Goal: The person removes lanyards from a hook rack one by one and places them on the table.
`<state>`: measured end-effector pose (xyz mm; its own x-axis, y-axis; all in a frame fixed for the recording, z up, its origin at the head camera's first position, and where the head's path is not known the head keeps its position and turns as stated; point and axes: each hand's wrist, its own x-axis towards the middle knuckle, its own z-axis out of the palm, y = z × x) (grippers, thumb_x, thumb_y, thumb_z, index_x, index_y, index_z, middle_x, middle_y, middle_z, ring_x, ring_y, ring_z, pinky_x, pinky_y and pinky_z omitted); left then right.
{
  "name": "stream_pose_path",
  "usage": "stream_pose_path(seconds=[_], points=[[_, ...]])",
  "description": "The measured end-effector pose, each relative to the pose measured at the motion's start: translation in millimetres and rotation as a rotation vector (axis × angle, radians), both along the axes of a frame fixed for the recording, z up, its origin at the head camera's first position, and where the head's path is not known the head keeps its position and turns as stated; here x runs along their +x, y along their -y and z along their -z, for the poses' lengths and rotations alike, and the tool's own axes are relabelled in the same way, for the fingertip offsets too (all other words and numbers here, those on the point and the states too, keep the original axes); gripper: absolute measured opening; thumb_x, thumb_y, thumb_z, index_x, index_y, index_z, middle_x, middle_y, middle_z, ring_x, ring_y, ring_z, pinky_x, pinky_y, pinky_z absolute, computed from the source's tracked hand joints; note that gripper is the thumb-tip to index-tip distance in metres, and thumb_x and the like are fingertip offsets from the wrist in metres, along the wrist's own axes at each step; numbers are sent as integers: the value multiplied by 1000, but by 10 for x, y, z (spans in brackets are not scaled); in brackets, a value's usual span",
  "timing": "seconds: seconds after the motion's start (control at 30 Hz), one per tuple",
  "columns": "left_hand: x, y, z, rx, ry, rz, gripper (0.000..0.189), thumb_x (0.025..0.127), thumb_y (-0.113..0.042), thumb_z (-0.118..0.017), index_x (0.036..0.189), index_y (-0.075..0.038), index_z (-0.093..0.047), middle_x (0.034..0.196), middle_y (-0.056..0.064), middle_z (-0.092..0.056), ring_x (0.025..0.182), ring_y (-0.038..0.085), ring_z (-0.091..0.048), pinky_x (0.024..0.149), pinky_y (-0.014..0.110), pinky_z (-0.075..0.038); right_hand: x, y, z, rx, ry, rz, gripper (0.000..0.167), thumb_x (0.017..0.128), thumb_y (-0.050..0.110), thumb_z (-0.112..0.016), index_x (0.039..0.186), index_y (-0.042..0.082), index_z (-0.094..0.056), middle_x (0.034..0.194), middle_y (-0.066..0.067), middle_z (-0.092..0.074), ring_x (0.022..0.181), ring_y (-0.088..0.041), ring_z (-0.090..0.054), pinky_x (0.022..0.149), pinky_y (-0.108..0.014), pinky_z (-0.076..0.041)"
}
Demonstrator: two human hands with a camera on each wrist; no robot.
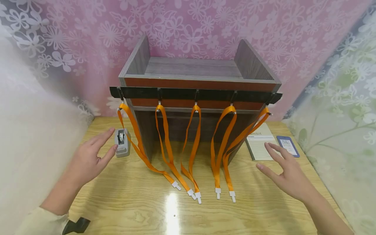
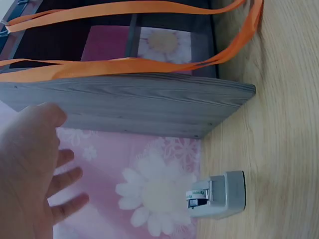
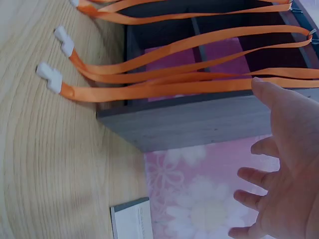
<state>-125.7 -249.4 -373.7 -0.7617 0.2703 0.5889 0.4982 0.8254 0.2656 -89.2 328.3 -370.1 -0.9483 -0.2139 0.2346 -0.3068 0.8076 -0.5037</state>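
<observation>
Several orange lanyards (image 1: 226, 143) hang by their loops from metal hooks on a black rail (image 1: 177, 94), their white plastic clips (image 1: 217, 193) trailing toward the table's front. On the left, my left hand (image 1: 91, 156) hovers with fingers spread and holds nothing. Its fingertips are nearest a grey tape dispenser (image 1: 124, 147), also in the left wrist view. Across the table, my right hand (image 1: 286, 171) is held out the same way, fingers apart and nothing in the grasp. In the head view its fingertips overlap the lower part of a notepad (image 1: 258, 147).
A grey wood-grain shelf unit (image 1: 255, 63) stands at the back, with the rail across its front. Right of the notepad lies a blue badge holder (image 1: 296, 152). Flowered cloth (image 1: 192, 29) hangs behind the table (image 1: 141, 209), and a black object (image 1: 77, 226) shows by the left sleeve.
</observation>
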Motion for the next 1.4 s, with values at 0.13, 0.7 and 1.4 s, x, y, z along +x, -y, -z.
stream_pose_path(seconds=[0.13,0.7,1.4], points=[[-50,-71,6,169,-102,66,49,79,1,-77,126,-3,-69,114,14,-74,98,7,-72,77,14,-57,12,52,-50,-72,12,25,75,93,23,-73,157,24,-35,145,-16,-47,134,-32,-45,102,-55,-45],[47,-498,-316,509,302,-47,22,90,-11,-72,110,-3,-77,87,13,-76,68,-8,-66,65,10,-56,-73,280,-115,-377,-132,94,43,87,-1,-74,129,7,-68,98,25,-70,86,4,-65,72,-8,-53],[-40,-818,-307,732,362,-82,21,88,-9,-75,105,3,-77,69,-29,-68,59,-1,-69,59,19,-60,-155,733,-169,-726,-273,197,33,84,-3,-76,117,-1,-73,86,19,-76,79,-1,-73,78,-12,-57]])
